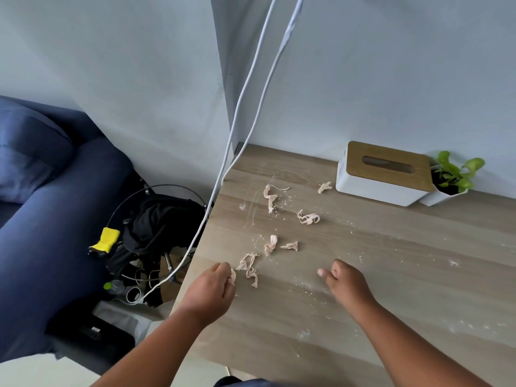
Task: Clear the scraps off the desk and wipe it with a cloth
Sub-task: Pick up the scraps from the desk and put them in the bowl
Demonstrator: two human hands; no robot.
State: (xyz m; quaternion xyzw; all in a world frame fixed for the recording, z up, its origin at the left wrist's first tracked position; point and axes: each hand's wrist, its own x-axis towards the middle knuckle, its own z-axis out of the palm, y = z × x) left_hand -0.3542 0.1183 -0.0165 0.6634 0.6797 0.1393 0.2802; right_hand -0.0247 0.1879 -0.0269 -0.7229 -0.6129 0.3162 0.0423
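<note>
My left hand (212, 286) is curled over the near left part of the pale wood-grain desk (391, 275), fingers pinching a small crumpled pinkish scrap (232, 276) at their tips. Just beside it, to the right, lies a long twisted pinkish scrap (249, 268), flat on the wood. My right hand (342, 280) rests on the desk well apart from the left, fingers curled in and the thumb stuck out to the left; it holds nothing I can see. White powdery crumbs (307, 289) are scattered around and in front of it.

A little farther out lie two short crumpled scraps (270, 245) side by side. Beyond those sit a looped stringy scrap (308, 218) and a longer ragged strip (270, 197), with faint smeared streaks to their left. One tiny scrap (324, 187) lies near the white tissue box with a wooden lid (385, 173), which stands against the wall, touching a small white pot with a green plant (452, 177).

Two white cables (251, 107) hang down past the desk's left edge. On the floor to the left, black cloth fills a wire basket (162, 219) beside a dark blue sofa (55, 205).
</note>
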